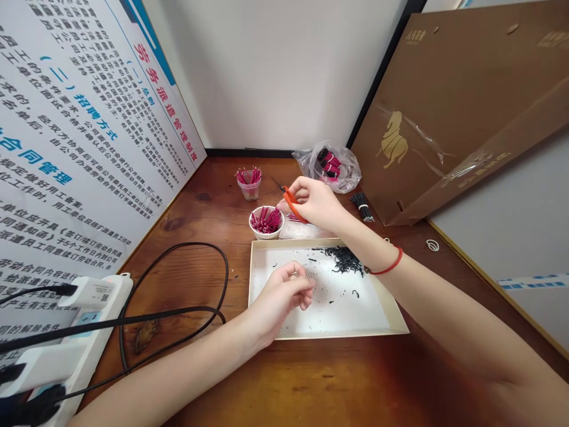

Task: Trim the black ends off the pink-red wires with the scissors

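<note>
My right hand [317, 201] is closed around an orange-handled tool [292, 204] with a thin dark pointed tip, either snips or small pliers. It hovers above the far edge of a shallow white box [320, 326], just right of a white cup [267, 234] full of dark pink wire pieces [267, 218]. Over the box's left half, my left hand [288, 287] has its fingers curled together in a pinch; what they hold, if anything, I cannot make out. A heap of short black curled scraps [343, 260] lies in the box's far right corner.
Behind stand a clear cup [249, 191] with more pink pieces and a plastic bag [351, 178] of bundled wires. A black wire bundle [362, 207] lies beside a brown carton [466, 118]. At left are a power strip [95, 326] and a looped black cable [226, 267].
</note>
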A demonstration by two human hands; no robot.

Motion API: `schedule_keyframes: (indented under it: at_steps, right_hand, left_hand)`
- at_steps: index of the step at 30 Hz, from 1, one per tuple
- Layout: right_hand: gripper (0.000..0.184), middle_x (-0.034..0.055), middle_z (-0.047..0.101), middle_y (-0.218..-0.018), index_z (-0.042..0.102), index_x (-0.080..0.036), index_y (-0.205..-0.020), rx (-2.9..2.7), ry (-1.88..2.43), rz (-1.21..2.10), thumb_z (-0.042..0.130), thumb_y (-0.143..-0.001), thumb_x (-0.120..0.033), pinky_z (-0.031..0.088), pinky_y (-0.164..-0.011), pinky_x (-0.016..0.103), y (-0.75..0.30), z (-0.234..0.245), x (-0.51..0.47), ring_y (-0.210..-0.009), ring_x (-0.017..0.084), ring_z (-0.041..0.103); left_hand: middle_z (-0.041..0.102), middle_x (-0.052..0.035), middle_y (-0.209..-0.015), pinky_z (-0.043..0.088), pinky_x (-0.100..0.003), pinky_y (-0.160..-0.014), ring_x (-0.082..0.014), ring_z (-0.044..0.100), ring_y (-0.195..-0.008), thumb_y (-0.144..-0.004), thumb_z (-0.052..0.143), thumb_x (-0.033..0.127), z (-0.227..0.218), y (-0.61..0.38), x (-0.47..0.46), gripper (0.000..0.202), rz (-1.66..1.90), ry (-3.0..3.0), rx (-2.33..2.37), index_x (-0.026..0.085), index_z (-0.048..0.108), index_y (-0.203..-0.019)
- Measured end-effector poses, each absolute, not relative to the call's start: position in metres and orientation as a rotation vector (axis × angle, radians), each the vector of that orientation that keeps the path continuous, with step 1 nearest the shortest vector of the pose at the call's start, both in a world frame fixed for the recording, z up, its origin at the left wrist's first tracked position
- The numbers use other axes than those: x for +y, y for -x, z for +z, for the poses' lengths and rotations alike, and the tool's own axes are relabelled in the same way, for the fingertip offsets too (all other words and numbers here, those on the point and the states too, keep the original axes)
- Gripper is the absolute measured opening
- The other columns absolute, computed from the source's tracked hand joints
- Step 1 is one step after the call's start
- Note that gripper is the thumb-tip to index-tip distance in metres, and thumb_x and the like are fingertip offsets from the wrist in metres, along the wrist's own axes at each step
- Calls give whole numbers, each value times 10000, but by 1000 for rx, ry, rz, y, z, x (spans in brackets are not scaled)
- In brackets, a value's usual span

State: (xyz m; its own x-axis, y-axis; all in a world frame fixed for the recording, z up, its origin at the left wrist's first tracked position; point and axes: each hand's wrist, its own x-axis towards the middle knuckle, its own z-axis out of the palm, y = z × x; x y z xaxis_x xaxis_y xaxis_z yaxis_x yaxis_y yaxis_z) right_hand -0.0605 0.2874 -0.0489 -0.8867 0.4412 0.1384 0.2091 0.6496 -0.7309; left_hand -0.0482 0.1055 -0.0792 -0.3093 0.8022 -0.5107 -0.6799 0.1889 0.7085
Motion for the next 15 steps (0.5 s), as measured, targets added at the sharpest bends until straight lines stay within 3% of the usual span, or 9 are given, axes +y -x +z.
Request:
schedule_keyframes:
  at_steps: [6, 12, 15]
  right_hand:
    - [198, 20, 710, -734, 544, -188, -714, -2511, 410, 1066, 723, -721, -106, 482, -631, 300, 74, -40, 273, -690, 168, 667]
    - [253, 4, 697, -700, 531, -194, -734, -2450, 361, 1152, 770, -683, -129, 492, -605, 303, 73, -38, 278, -665, 166, 661]
    - [245, -2, 691, -740, 513, -203, -741, -2379, 339, 1180, 752, -703, -166, 528, -659, 316, 65, -32, 275, -712, 166, 666]
  left_hand:
    - [548, 59, -551, 312, -222, -554, -56, 473, -520, -623, 719, 239, -80, 47, 106, 279, 1486, -143, 1170, 195, 457, -707]
    - [568, 51, -571, 370, -218, -587, -73, 513, -568, -625, 742, 213, -79, 47, 105, 268, 1590, -124, 1176, 190, 487, -702]
    - [646, 7, -686, 429, -230, -645, -104, 592, -679, -669, 777, 253, -79, 48, 106, 222, 1702, -104, 1180, 165, 591, -752]
